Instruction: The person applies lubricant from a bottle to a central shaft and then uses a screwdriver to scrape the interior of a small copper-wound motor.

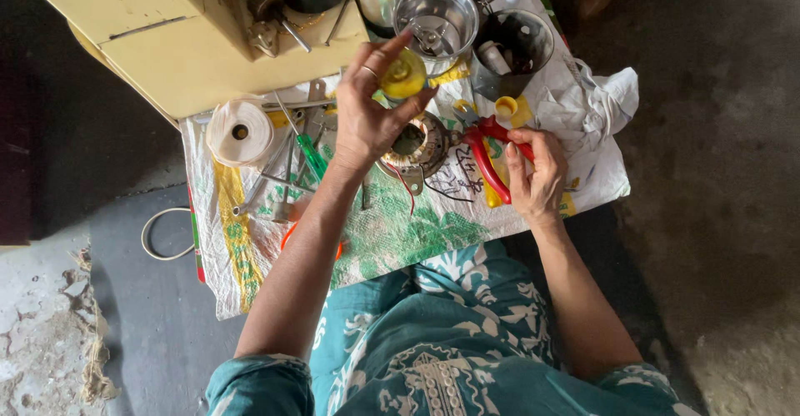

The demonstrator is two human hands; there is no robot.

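My left hand (367,108) is raised above the work surface and grips a small yellow roll of tape (404,76) between thumb and fingers. Just below it lies a round motor stator (421,144) with copper windings and thin red and black wires trailing toward me. My right hand (536,170) holds red-handled pliers (487,154), whose jaws point at the stator's right edge. Both rest over a white woven sack with green print (392,233) spread as a mat.
Steel grinder jars (437,18) and a dark jar (517,45) stand at the far side. A white tape roll (240,131), a green-handled screwdriver (310,154) and several metal tools lie left. A crumpled white cloth (592,104) sits right. A cream appliance body (179,29) occupies the upper left.
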